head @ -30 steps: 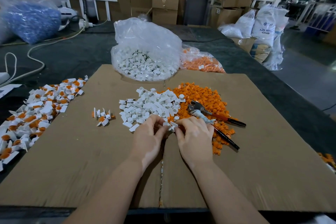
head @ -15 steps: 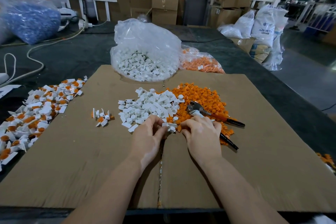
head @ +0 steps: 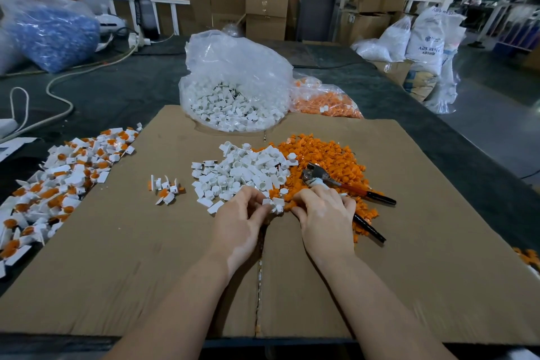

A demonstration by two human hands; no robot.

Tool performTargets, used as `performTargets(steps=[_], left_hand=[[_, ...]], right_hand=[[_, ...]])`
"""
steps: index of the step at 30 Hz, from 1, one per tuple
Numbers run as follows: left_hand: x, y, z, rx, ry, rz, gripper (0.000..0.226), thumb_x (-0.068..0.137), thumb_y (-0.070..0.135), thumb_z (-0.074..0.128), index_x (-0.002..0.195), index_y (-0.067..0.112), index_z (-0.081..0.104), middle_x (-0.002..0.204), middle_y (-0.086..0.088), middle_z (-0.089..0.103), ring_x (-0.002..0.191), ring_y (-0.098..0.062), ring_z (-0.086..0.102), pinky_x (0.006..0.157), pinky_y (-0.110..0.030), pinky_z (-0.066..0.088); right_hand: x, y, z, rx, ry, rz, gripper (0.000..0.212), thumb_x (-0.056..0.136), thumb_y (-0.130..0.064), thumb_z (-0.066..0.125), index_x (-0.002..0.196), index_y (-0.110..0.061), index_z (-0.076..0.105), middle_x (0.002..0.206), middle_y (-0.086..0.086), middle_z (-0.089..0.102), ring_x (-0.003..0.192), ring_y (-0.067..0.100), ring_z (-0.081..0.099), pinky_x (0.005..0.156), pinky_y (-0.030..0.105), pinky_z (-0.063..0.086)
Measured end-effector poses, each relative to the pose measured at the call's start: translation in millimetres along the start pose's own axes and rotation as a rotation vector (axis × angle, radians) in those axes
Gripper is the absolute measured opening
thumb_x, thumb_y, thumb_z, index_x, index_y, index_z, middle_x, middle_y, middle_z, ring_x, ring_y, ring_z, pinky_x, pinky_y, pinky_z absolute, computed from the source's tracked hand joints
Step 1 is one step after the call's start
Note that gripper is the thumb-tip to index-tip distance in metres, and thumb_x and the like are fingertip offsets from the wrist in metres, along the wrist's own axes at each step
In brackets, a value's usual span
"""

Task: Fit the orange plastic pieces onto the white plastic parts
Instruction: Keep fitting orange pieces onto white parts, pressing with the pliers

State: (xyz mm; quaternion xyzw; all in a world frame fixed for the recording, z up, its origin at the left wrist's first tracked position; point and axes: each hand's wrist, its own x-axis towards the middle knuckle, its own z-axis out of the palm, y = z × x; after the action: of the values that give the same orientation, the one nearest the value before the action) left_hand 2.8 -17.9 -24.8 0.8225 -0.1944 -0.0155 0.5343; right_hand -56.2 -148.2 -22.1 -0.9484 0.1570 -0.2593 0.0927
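A: On the cardboard sheet (head: pixel 409 242)?
B: White plastic parts (head: pixel 242 172) heaped in the middle, orange plastic pieces (head: pixel 321 155) heaped right beside, touching.

A: And the left hand (head: pixel 239 222)?
B: Pinching a small white part (head: pixel 274 204) at the near edge of the heaps, fingers curled.

A: The right hand (head: pixel 324 213)?
B: Curled, fingertips down on the orange heap, just beside that white part. Cannot tell whether holding anything.

A: Anything else close?
B: Pliers (head: pixel 344 184) lying on the orange heap, partly under the right hand. Finished white-and-orange ones (head: pixel 58 184) piled far left, a few more (head: pixel 165 188) near the white heap. Bag of white parts (head: pixel 233 90) and bag of orange pieces (head: pixel 324 99) behind, on the dark counter (head: pixel 117 90).
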Motion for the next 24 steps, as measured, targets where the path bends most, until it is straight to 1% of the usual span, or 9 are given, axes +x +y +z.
performTargets(steps=[4,6,8,11,13,16,18,21,24], left_hand=[[2,1,2,0.004,0.006,-0.025,0.009,0.086,0.019,0.063,0.082,0.02,0.056,0.072,0.003,0.059,0.067,-0.011,0.053,0.058,-0.011,0.038],[5,3,5,0.004,0.011,-0.037,0.01,0.086,0.018,0.064,0.081,0.021,0.056,0.069,0.006,0.056,0.064,-0.007,0.05,0.055,-0.009,0.037],[8,5,10,-0.005,0.016,-0.052,0.014,0.086,0.02,0.064,0.078,0.024,0.054,0.068,0.007,0.055,0.063,-0.008,0.05,0.054,-0.012,0.036],[9,5,14,0.037,0.016,-0.057,0.013,0.087,0.026,0.061,0.078,0.026,0.052,0.07,0.006,0.058,0.066,-0.01,0.052,0.059,-0.023,0.038],[8,3,14,0.053,0.021,-0.048,0.011,0.088,0.027,0.06,0.08,0.025,0.053,0.071,0.004,0.06,0.068,-0.012,0.053,0.062,-0.026,0.04],[7,3,11,0.009,0.026,-0.038,0.012,0.088,0.024,0.06,0.078,0.024,0.053,0.067,0.006,0.058,0.063,-0.008,0.051,0.055,-0.014,0.036],[6,3,10,0.001,0.026,-0.033,0.01,0.088,0.022,0.061,0.079,0.023,0.055,0.065,0.008,0.057,0.06,-0.006,0.049,0.053,-0.011,0.036],[3,3,8,-0.01,0.012,-0.028,0.007,0.088,0.021,0.06,0.082,0.019,0.056,0.065,0.007,0.056,0.059,-0.005,0.048,0.052,-0.011,0.036],[1,4,6,-0.029,-0.018,-0.032,0.006,0.088,0.02,0.06,0.084,0.018,0.057,0.067,0.006,0.058,0.061,-0.005,0.05,0.054,-0.012,0.036]], right_hand=[[-1,1,1,0.039,0.031,0.011,0.005,0.081,-0.017,0.069,0.083,-0.013,0.066,0.088,0.002,0.062,0.088,0.023,0.055,0.084,0.036,0.027],[0,0,0,0.059,0.055,0.018,0.008,0.079,-0.015,0.072,0.077,-0.013,0.065,0.082,0.001,0.062,0.082,0.023,0.056,0.08,0.035,0.028],[-1,-1,-2,0.113,0.101,0.032,0.012,0.074,-0.009,0.074,0.072,-0.011,0.063,0.074,0.001,0.062,0.074,0.023,0.057,0.076,0.034,0.028],[-2,0,-4,0.22,0.173,0.04,0.015,0.073,-0.002,0.073,0.069,-0.011,0.062,0.066,0.0,0.061,0.065,0.021,0.057,0.077,0.032,0.028],[-2,1,-5,0.286,0.168,0.043,0.012,0.076,-0.003,0.071,0.072,-0.012,0.063,0.068,-0.002,0.063,0.066,0.019,0.058,0.079,0.029,0.026],[-3,1,-6,0.347,0.161,0.004,0.009,0.078,-0.006,0.07,0.081,-0.015,0.068,0.077,-0.005,0.068,0.075,0.016,0.061,0.078,0.025,0.023],[-5,-1,-7,0.381,0.171,-0.042,0.013,0.078,-0.006,0.071,0.086,-0.015,0.072,0.083,-0.006,0.07,0.081,0.014,0.062,0.079,0.027,0.026],[-6,-1,-9,0.42,0.165,-0.087,0.013,0.077,-0.006,0.073,0.087,-0.014,0.073,0.084,-0.004,0.071,0.082,0.017,0.063,0.081,0.033,0.033],[-6,-1,-9,0.434,0.129,-0.078,0.01,0.077,-0.007,0.073,0.086,-0.012,0.072,0.083,-0.002,0.07,0.08,0.019,0.063,0.084,0.032,0.033]])
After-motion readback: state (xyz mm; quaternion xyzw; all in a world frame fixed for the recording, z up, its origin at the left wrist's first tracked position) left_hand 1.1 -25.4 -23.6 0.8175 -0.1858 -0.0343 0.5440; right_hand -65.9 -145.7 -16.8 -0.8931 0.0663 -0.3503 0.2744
